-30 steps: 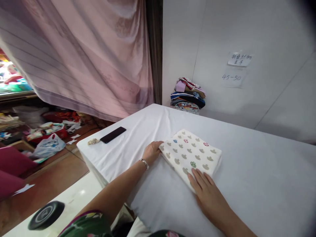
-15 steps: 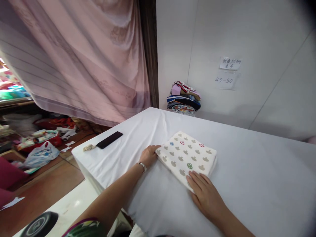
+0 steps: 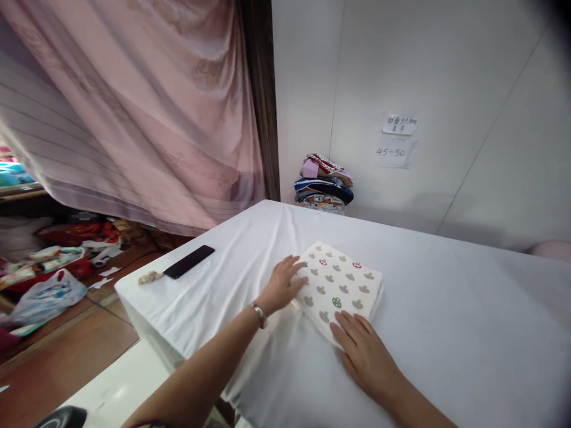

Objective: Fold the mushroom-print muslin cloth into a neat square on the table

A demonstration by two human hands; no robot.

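A folded white cloth (image 3: 336,279) printed with grey, red, green and blue mushroom shapes lies on the white-covered table (image 3: 455,333). At its left edge is my left hand (image 3: 282,284), fingers apart and reaching over that edge; whether they press on it I cannot tell. My right hand (image 3: 368,356) rests with fingers stretched out on the cloth's near right corner. Part of the cloth's left side is hidden behind my left fingers.
A black phone (image 3: 190,261) with a pale fluffy charm (image 3: 150,277) lies near the table's left edge. Behind the table, folded clothes (image 3: 325,184) are stacked against the white wall. A pink curtain (image 3: 178,119) hangs at left, above a floor with bags (image 3: 49,297).
My left hand has shifted from the cloth's left corner to farther along its left edge, with its fingers spreading. My right hand stays on the near corner. The view has turned slightly right.
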